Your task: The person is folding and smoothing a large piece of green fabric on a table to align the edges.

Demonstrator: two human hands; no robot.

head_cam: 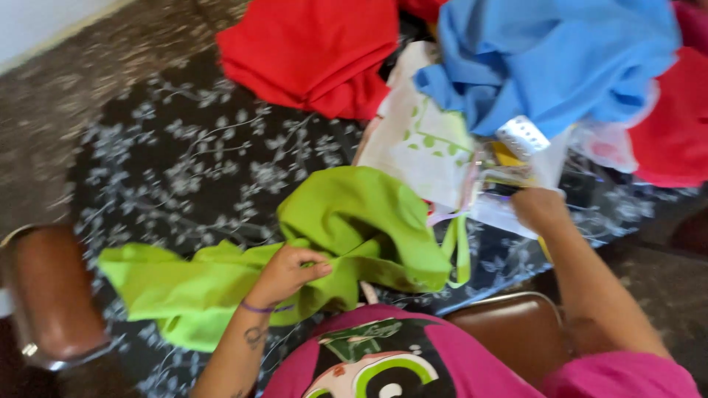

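One head view is given. A white perforated tag (522,136) lies below the blue cloth (549,59), beside clear plastic packets (501,180). Two red cloths (313,51) are counted. The lime-green cloth (346,236) is pinched in the left hand (286,274), fingers closed. The packets are touched by the right hand (540,208); its finger spread cannot be told.

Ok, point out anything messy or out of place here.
Fabrics lie in loose heaps, not folded: red cloth and blue cloth piled together. The left hand bunches crumpled green fabric. Nothing looks torn or spilled.
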